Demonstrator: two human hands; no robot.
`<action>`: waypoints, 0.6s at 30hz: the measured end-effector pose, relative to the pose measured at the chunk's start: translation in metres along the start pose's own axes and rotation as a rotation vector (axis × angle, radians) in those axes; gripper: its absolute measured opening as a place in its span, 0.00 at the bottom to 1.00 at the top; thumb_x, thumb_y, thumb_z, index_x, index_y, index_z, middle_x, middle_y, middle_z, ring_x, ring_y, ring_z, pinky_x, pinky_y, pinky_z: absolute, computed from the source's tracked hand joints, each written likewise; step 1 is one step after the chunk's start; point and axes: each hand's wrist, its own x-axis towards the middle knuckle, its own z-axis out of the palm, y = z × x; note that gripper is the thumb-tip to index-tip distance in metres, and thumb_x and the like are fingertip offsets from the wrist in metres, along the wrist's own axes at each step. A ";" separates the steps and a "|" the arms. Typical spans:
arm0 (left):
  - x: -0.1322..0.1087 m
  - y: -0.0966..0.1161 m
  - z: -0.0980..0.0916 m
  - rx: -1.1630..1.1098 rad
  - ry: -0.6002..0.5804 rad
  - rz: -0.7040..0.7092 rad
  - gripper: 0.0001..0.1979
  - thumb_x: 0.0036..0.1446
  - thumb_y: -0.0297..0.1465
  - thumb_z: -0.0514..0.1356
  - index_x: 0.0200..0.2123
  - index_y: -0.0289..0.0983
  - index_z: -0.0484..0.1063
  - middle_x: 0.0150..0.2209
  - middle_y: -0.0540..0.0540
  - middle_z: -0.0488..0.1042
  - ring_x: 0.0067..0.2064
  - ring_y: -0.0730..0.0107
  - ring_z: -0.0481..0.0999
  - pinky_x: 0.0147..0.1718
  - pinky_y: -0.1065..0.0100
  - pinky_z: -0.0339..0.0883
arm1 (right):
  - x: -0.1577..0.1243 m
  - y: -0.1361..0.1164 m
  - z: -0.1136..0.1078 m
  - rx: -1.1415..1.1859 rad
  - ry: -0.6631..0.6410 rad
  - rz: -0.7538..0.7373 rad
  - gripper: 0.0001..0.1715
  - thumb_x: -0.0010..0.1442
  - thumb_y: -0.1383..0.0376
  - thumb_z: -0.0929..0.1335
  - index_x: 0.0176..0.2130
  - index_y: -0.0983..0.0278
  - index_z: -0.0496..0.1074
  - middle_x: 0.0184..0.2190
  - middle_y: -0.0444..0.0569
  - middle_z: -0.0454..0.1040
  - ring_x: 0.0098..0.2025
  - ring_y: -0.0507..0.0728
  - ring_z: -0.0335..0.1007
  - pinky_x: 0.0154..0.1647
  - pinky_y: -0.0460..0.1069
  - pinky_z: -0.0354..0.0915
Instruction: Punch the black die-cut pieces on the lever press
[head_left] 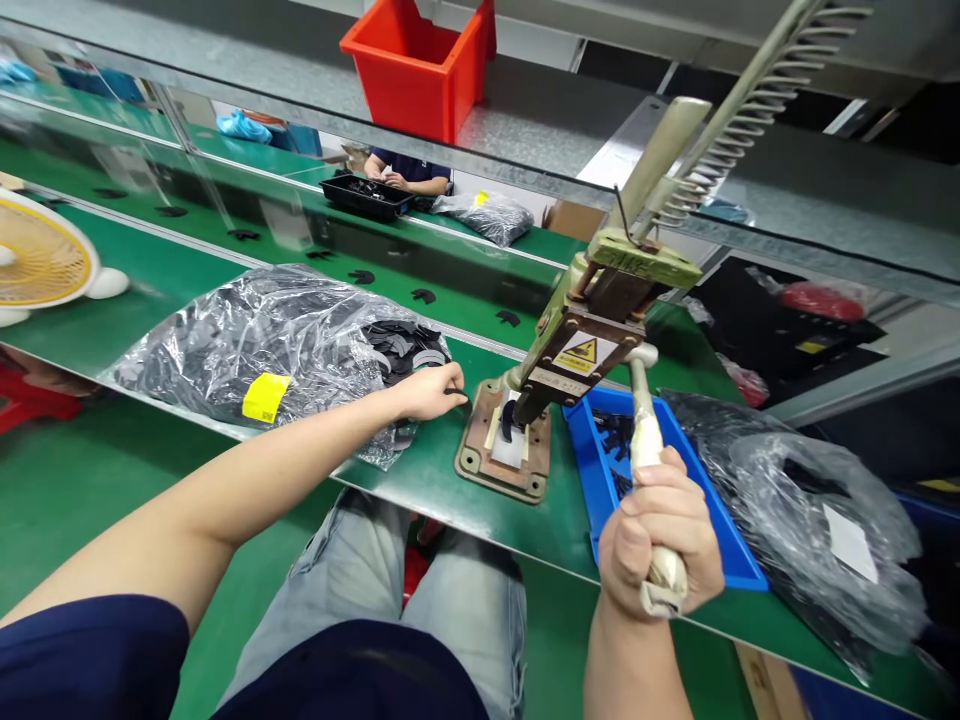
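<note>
My right hand (664, 535) is wrapped round the taped lever handle (646, 430) of a green hand press (581, 330). On the press base (472, 455), a black curved piece (508, 420) stands over a light plate, below the ram. My left hand (433, 392) is closed in a pinch between the press and an open clear plastic bag (292, 330). A small dark part shows at its fingertips; its shape is mostly hidden. Black curved pieces (397, 345) spill at the bag's mouth. Right of the press, a blue tray (697, 480) holds small black parts.
Several black pieces (424, 296) lie in a row on the green belt behind. A red bin (420, 70) sits on the shelf above. A plastic bag (825, 520) lies at right, a fan (45, 255) at left. Across the belt, a person's hands (386, 178) are by a black tray (367, 205).
</note>
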 end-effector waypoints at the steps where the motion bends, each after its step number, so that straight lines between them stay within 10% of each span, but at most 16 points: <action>1: 0.001 0.003 0.005 -0.178 0.018 -0.081 0.11 0.63 0.33 0.67 0.44 0.38 0.69 0.34 0.47 0.81 0.32 0.66 0.82 0.35 0.67 0.73 | 0.000 0.000 0.000 0.001 0.001 0.001 0.13 0.58 0.65 0.72 0.26 0.61 0.67 0.26 0.41 0.72 0.38 0.57 0.74 0.61 0.73 0.69; 6: 0.003 0.021 0.038 -0.747 -0.027 -0.352 0.11 0.65 0.32 0.67 0.39 0.35 0.68 0.28 0.47 0.80 0.27 0.70 0.81 0.32 0.69 0.75 | 0.000 -0.001 0.000 -0.005 -0.007 0.007 0.14 0.59 0.64 0.73 0.26 0.61 0.67 0.26 0.41 0.71 0.38 0.57 0.74 0.61 0.74 0.69; 18: 0.007 0.025 0.055 -0.757 -0.011 -0.256 0.17 0.56 0.40 0.73 0.32 0.36 0.72 0.21 0.55 0.72 0.18 0.80 0.67 0.17 0.77 0.58 | -0.001 -0.001 0.000 -0.019 -0.011 0.010 0.15 0.60 0.63 0.73 0.26 0.60 0.66 0.26 0.40 0.71 0.38 0.57 0.74 0.61 0.74 0.69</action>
